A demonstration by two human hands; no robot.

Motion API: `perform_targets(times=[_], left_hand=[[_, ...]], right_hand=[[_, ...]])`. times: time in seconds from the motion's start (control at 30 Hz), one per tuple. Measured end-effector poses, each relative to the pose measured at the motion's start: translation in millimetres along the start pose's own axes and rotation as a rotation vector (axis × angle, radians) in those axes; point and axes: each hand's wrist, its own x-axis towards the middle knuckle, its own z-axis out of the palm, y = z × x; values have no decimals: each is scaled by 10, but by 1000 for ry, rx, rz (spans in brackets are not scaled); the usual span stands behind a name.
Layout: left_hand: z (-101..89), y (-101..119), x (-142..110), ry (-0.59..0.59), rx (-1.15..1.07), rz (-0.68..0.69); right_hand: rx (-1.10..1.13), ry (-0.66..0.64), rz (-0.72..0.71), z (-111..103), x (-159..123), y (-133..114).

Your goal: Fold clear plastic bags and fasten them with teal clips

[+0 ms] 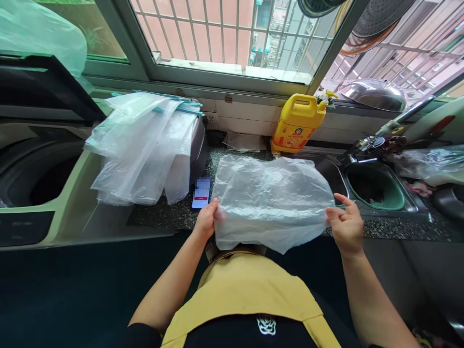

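Observation:
A clear plastic bag (271,198) is spread wide between my two hands, over the front of the dark speckled counter. My left hand (206,220) pinches its left edge, with some fingers behind the film. On the opposite side, my right hand (346,224) grips the right edge between thumb and fingers, the index finger stretched outward. Just left of the bag lies a phone (201,192) with its screen lit. Farther left, several similar plastic bags (141,145) hang in a stack over a dark box-like thing, with blue sticks (177,99) along their top.
Behind the bag stands a yellow jug (299,123) with a pump. To the right is a sink with a green basin (377,186) and a faucet (369,142). An open washing machine (72,179) stands at the left. A flat clear packet (244,141) lies by the wall.

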Motion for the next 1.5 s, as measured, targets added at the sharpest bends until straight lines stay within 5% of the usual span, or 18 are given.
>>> perform_targets(times=[0.17,0.37,0.53,0.77,0.9,1.1,1.3,1.5], left_hand=[[-193,210,-228,-83,90,85],[-394,407,-555,-329,235,171],[-457,509,-645,-227,201,205],[-380,651,-753,134,-47,-56],[-269,798,-783,251,-151,-81],[-363,815,-803,84,40,-16],[-396,614,-822,237,113,242],[-404,576,-838,273,56,381]], right_hand=[[77,-85,32,-109,-150,19],[415,-409,491,24,-55,63],[389,-472,636,333,156,20],[683,-484,503,283,67,54],[553,-539,320,377,-220,124],[384,-257,110,425,-288,22],[305,-119,36,244,-164,-81],[198,-339,-28,88,-133,-146]])
